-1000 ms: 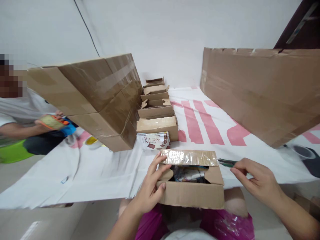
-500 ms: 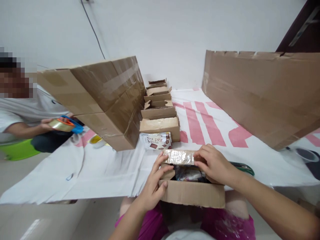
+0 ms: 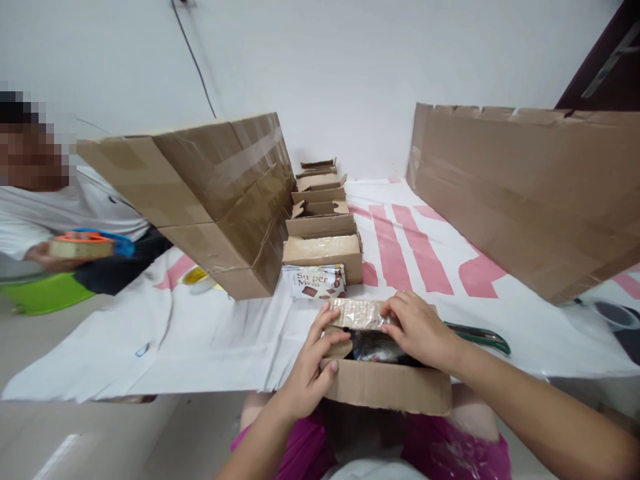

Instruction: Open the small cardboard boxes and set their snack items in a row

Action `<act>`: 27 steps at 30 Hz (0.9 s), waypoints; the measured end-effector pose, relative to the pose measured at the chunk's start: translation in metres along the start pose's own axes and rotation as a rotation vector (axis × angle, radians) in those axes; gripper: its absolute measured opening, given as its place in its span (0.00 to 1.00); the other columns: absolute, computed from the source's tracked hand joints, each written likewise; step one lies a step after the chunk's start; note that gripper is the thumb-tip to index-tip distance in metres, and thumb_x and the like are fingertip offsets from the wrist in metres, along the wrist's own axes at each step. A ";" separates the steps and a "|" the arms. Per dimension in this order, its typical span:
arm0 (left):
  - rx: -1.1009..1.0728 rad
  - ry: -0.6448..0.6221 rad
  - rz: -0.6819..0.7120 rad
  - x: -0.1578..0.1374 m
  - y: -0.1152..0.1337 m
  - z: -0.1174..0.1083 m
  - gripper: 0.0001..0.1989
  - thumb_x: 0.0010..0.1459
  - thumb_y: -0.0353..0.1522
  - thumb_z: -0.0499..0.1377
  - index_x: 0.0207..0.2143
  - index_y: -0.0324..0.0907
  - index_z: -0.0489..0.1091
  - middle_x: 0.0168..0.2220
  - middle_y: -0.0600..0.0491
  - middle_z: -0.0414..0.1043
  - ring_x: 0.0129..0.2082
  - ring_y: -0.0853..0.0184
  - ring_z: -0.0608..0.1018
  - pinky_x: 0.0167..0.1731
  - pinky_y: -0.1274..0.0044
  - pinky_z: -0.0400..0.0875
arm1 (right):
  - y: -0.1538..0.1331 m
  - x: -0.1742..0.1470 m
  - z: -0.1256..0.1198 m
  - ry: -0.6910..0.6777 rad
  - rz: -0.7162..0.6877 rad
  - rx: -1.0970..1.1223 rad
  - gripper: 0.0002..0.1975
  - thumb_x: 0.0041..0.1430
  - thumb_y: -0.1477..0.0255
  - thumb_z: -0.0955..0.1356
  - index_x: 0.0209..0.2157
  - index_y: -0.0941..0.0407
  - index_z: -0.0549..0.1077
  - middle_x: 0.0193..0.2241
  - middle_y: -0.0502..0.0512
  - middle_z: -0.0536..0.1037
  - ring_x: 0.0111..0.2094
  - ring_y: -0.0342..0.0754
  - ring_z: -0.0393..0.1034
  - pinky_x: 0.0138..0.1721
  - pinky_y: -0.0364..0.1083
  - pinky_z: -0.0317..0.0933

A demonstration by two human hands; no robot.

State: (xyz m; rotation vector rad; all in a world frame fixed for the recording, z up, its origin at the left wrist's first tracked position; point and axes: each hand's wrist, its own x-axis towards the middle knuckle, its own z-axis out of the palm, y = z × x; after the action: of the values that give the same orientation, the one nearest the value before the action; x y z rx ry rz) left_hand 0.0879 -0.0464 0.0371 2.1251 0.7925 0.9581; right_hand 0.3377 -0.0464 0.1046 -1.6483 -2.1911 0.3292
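In front of me, at the table's near edge, is an open small cardboard box (image 3: 387, 388) with its front flap folded outward. Dark, shiny plastic packaging (image 3: 379, 348) shows inside it. Clear tape (image 3: 353, 315) covers the raised back flap. My left hand (image 3: 311, 365) grips the box's left side, fingertips on the back flap and thumb near the front flap. My right hand (image 3: 419, 330) pinches the tape on the back flap, its fingers curled; the palm hides the box's right side. A green-handled box cutter (image 3: 481, 337) lies just beyond my right wrist.
A row of small cartons (image 3: 323, 259) runs back towards the wall, a "Super Meal" packet (image 3: 316, 283) before it. Large taped cartons (image 3: 215, 200) stand left, a big cardboard panel (image 3: 520, 193) right. At far left, a person holds a tape roll (image 3: 80, 248).
My right hand has shifted slightly left along the taped flap, while my left hand stays put. The other person's hand with the tape roll has moved left and is blurred.
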 end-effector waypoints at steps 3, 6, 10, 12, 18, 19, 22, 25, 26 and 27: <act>0.000 0.004 -0.002 0.001 0.001 0.000 0.20 0.66 0.44 0.48 0.54 0.46 0.66 0.67 0.45 0.46 0.70 0.48 0.41 0.65 0.52 0.44 | 0.000 0.000 0.001 -0.011 -0.008 0.009 0.06 0.55 0.77 0.72 0.32 0.55 0.71 0.33 0.52 0.74 0.40 0.51 0.67 0.41 0.49 0.59; -0.002 0.004 -0.002 0.001 0.001 0.000 0.19 0.66 0.44 0.48 0.53 0.46 0.66 0.67 0.45 0.46 0.70 0.48 0.42 0.65 0.52 0.44 | 0.001 -0.001 0.002 0.025 -0.007 0.012 0.10 0.54 0.77 0.72 0.38 0.56 0.71 0.39 0.55 0.73 0.43 0.52 0.67 0.42 0.49 0.60; -0.005 0.004 -0.005 0.001 0.002 0.000 0.19 0.66 0.44 0.49 0.53 0.46 0.67 0.67 0.45 0.46 0.70 0.48 0.42 0.65 0.52 0.44 | 0.003 -0.001 0.004 0.007 -0.086 0.021 0.11 0.56 0.79 0.71 0.41 0.56 0.71 0.40 0.56 0.73 0.44 0.52 0.66 0.45 0.50 0.61; -0.004 0.005 -0.005 0.002 0.002 0.000 0.19 0.66 0.44 0.48 0.53 0.46 0.67 0.67 0.45 0.46 0.70 0.48 0.42 0.65 0.52 0.44 | 0.003 -0.001 0.006 0.010 -0.107 0.026 0.10 0.56 0.80 0.70 0.40 0.56 0.71 0.39 0.56 0.73 0.43 0.52 0.66 0.45 0.50 0.60; -0.006 0.008 -0.011 0.002 0.003 0.000 0.19 0.66 0.45 0.49 0.52 0.46 0.67 0.67 0.45 0.47 0.70 0.48 0.42 0.65 0.53 0.44 | 0.003 -0.001 0.008 -0.001 -0.107 0.046 0.09 0.55 0.82 0.68 0.35 0.55 0.71 0.35 0.53 0.73 0.41 0.51 0.65 0.43 0.50 0.59; -0.006 0.007 -0.013 0.002 0.004 0.000 0.19 0.66 0.44 0.49 0.52 0.46 0.67 0.67 0.45 0.47 0.70 0.48 0.42 0.65 0.53 0.44 | 0.003 -0.001 0.009 0.010 -0.101 0.056 0.09 0.55 0.82 0.69 0.37 0.55 0.70 0.37 0.54 0.73 0.41 0.51 0.65 0.44 0.50 0.59; -0.005 0.008 -0.016 0.002 0.005 0.000 0.20 0.66 0.45 0.49 0.52 0.45 0.67 0.67 0.44 0.47 0.70 0.47 0.42 0.64 0.53 0.45 | 0.003 -0.002 0.008 0.030 -0.104 0.066 0.12 0.55 0.81 0.69 0.42 0.57 0.70 0.40 0.56 0.72 0.43 0.52 0.65 0.46 0.51 0.60; -0.002 0.007 -0.019 0.002 0.005 0.000 0.20 0.66 0.45 0.49 0.52 0.44 0.67 0.67 0.44 0.47 0.70 0.47 0.42 0.64 0.52 0.45 | 0.003 -0.002 0.008 0.006 -0.142 0.045 0.10 0.57 0.81 0.68 0.39 0.55 0.71 0.38 0.55 0.73 0.42 0.52 0.64 0.45 0.51 0.60; -0.001 0.007 -0.021 0.002 0.006 0.000 0.20 0.66 0.45 0.49 0.51 0.44 0.67 0.67 0.44 0.47 0.70 0.47 0.42 0.64 0.52 0.45 | 0.003 -0.002 0.008 -0.003 -0.151 0.042 0.09 0.57 0.82 0.67 0.37 0.55 0.71 0.37 0.54 0.73 0.42 0.51 0.64 0.44 0.51 0.59; -0.001 0.008 -0.023 0.002 0.006 0.000 0.20 0.66 0.45 0.49 0.51 0.44 0.68 0.67 0.44 0.48 0.70 0.47 0.42 0.64 0.52 0.45 | 0.003 -0.002 0.008 -0.009 -0.152 0.043 0.08 0.57 0.82 0.67 0.36 0.55 0.71 0.36 0.54 0.73 0.41 0.51 0.65 0.44 0.51 0.59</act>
State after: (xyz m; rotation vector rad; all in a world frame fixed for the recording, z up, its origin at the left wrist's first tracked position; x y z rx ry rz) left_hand 0.0906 -0.0481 0.0426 2.1082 0.8187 0.9554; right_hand 0.3375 -0.0474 0.0960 -1.4508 -2.2831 0.3393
